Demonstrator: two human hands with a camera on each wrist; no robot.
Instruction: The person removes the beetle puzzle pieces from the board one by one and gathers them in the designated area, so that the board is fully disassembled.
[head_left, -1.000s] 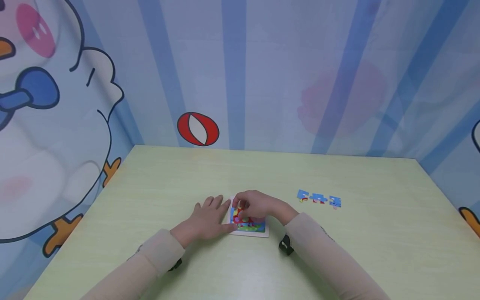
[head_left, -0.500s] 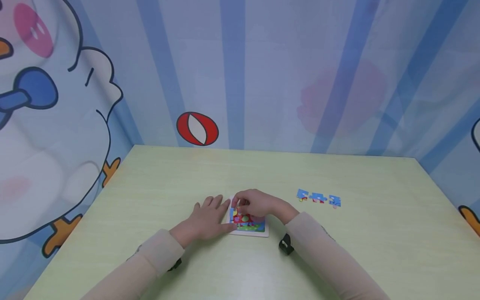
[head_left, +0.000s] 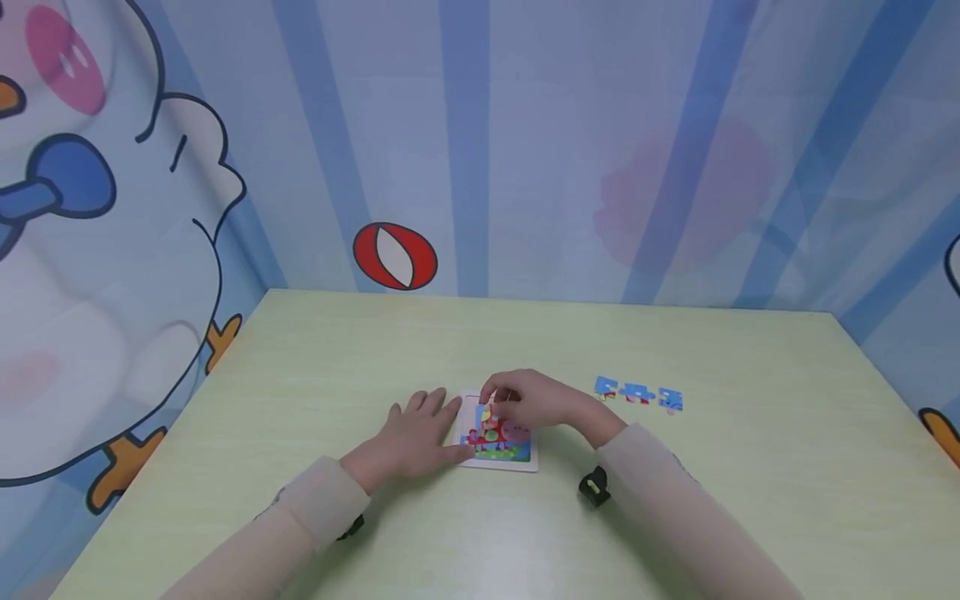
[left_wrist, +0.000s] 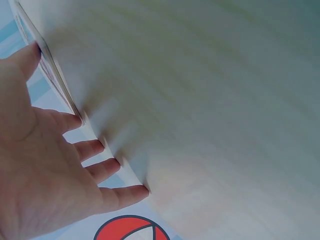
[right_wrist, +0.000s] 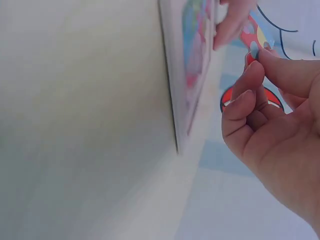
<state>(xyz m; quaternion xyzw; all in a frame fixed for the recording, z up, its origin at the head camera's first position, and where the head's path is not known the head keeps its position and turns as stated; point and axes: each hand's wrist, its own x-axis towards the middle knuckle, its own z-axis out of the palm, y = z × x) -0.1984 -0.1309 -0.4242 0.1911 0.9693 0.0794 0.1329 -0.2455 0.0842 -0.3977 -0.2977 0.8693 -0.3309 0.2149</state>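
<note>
Risks first, L to R on my head feed. L hand (head_left: 412, 442): fingers spread & straight, gripping nothing, thumb over the tray (head_left: 498, 467) edge. If that thumb shoves instead of steadying, I'd expect the tray to slide on the table (head_left: 712, 467) & seated pcs to shift. Tray lies flat between the hands, upper L part bare, lower part filled. Held pc (right_wrist: 251, 34): R hand (head_left: 536, 398) pinches it, thumb vs. fingertips, above the tray per R wrist cam. Small grip area, so a twist could prob. flip or drop it; set down askew, it could ride up on its neighbors. Hand also covers the tray's upper R, so misalignment there'd be easy to miss. Far R, loose pcs (head_left: 637, 393): a careless sleeve or wrist swing could scatter them.

Counts, L to R: 1 L hand; 1 tray, seated pcs can't be counted (joints too small, partly hidden); 1 held pc, apparently, tho fingers hide some; 1 R hand; 3 loose pcs in a row, apart from one another.
</note>
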